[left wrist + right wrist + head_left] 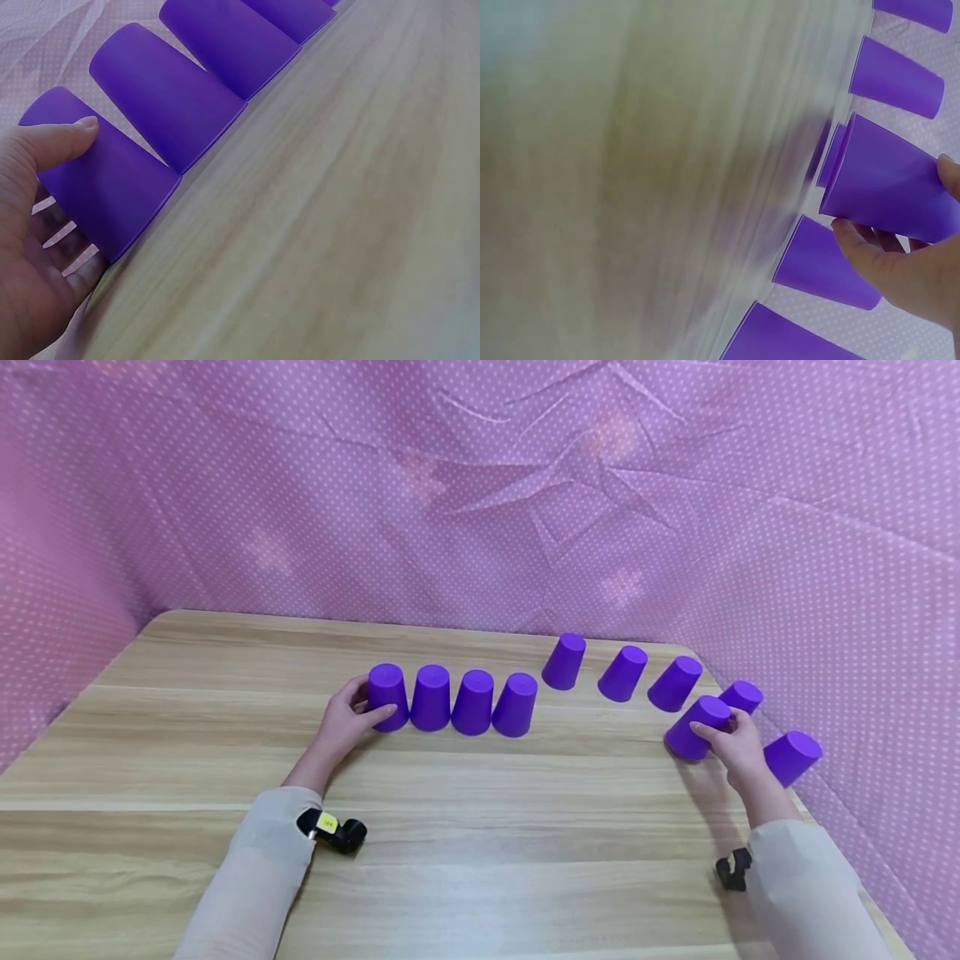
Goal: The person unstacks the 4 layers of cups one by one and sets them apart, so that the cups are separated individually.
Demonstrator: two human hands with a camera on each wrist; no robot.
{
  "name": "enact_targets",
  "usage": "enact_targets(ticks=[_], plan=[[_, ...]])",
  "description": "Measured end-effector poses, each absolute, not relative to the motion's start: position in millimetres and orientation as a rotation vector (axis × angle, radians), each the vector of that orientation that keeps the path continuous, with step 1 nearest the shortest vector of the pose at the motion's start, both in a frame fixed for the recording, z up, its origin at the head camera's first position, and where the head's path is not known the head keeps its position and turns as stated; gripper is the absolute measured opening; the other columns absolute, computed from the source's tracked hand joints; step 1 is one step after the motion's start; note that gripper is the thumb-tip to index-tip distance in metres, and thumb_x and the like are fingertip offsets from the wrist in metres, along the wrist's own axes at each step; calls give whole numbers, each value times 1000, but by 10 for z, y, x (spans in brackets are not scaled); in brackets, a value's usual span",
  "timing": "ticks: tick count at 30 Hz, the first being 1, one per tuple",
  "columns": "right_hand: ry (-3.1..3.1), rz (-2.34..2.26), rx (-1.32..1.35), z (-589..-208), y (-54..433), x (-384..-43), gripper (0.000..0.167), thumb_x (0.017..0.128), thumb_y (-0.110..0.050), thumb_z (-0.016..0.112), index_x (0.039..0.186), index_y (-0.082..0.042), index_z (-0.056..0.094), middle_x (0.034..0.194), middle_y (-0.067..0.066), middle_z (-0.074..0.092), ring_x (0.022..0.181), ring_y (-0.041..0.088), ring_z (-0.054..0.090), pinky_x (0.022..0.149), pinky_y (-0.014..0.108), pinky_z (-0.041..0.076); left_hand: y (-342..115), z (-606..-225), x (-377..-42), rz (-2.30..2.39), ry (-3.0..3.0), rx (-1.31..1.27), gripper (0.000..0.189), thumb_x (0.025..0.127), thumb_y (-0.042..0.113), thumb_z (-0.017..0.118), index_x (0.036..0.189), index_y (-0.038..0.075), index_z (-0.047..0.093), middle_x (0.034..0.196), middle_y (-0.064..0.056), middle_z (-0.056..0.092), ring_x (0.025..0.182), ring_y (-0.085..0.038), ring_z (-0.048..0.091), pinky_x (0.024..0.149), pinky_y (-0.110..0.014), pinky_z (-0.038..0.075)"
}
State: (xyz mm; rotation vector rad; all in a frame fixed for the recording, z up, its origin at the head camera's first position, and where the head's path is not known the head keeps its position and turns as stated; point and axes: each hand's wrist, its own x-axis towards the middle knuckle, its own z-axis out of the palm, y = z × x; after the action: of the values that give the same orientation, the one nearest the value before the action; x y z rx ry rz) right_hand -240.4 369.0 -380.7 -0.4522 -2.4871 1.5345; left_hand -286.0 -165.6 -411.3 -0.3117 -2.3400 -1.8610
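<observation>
Upside-down purple cups stand on a wooden table. My left hand [345, 720] holds the leftmost cup [386, 687] of a tight row, thumb on its near side and fingers around the far side. That cup rests on the table, touching or nearly touching the neighbouring cup [161, 94]. At the right, my right hand [741, 750] grips another upside-down cup [892, 180] between thumb and fingers. Its rim appears raised a little off the tabletop, with a shadow below. Behind this held cup, one more cup [742, 695] is partly hidden.
Two more cups [472, 703] [515, 706] continue the left row. Spaced cups [564, 662] [622, 674] [675, 683] curve along the back right. One cup [793, 758] stands beside my right wrist, near the table's right edge. Pink dotted cloth [480, 510] hangs behind the table [480, 860].
</observation>
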Motion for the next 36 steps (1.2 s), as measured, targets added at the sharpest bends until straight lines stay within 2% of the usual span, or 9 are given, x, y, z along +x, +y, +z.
enact_targets(ticks=[2,6,11,18,21,24,26,29,36], plan=[[-2451,1569,-501,-3850,3754,-2447,84,73,-30,68,131,4,18,125,20,35,107,19,42,84,23,42,-1653,-4109,-2854,-1862,-2338,-313,59,76,11,66,125,-2,37,119,-23,43,111,-32,39,95,-40,31],[-2401,1613,-527,-3774,3711,-2419,78,75,-21,67,130,7,18,127,26,33,110,28,40,88,37,39,-1651,-4102,-2847,-1866,-2333,-313,59,76,10,66,125,-2,37,119,-23,43,110,-32,39,95,-40,31],[-2388,1618,-537,-3768,3739,-2424,79,74,-21,69,129,7,20,125,26,35,105,25,44,85,34,42,-1650,-4092,-2840,-1870,-2333,-308,59,76,10,66,126,-2,37,119,-23,43,111,-32,39,95,-39,31],[-2426,1589,-575,-3753,3752,-2431,78,77,-20,66,131,7,16,128,26,31,107,27,42,88,34,40,-1646,-4097,-2849,-1871,-2339,-304,59,76,11,66,126,-2,37,120,-23,43,111,-32,39,95,-39,31],[-2452,1551,-586,-3707,3704,-2400,78,77,-22,65,130,8,16,127,26,32,101,23,46,86,34,41,-1650,-4104,-2859,-1871,-2344,-301,60,76,12,66,126,-2,37,120,-23,42,112,-32,38,96,-39,30],[-2453,1542,-582,-3670,3660,-2366,76,77,-20,64,130,8,17,126,26,33,88,11,49,83,30,43,-1655,-4109,-2865,-1869,-2345,-303,60,76,13,66,126,-2,37,120,-23,42,112,-32,38,96,-40,30],[-2458,1547,-564,-3651,3636,-2345,75,78,-19,63,129,9,17,126,26,32,78,1,46,80,27,45,-1658,-4111,-2868,-1867,-2344,-307,59,76,13,66,126,-2,37,120,-23,42,112,-32,38,96,-40,30],[-2479,1538,-527,-3642,3615,-2324,72,80,-17,60,129,11,14,126,27,30,73,-5,42,78,24,45,-1661,-4114,-2870,-1863,-2342,-313,59,76,12,66,126,-2,37,120,-23,43,112,-32,38,96,-40,30],[-2419,1576,-568,-3668,3638,-2342,72,76,-14,65,127,9,20,121,23,37,75,0,45,69,19,47,-1658,-4111,-2864,-1856,-2348,-312,59,76,12,66,126,-2,37,120,-23,43,112,-32,38,96,-40,30]])
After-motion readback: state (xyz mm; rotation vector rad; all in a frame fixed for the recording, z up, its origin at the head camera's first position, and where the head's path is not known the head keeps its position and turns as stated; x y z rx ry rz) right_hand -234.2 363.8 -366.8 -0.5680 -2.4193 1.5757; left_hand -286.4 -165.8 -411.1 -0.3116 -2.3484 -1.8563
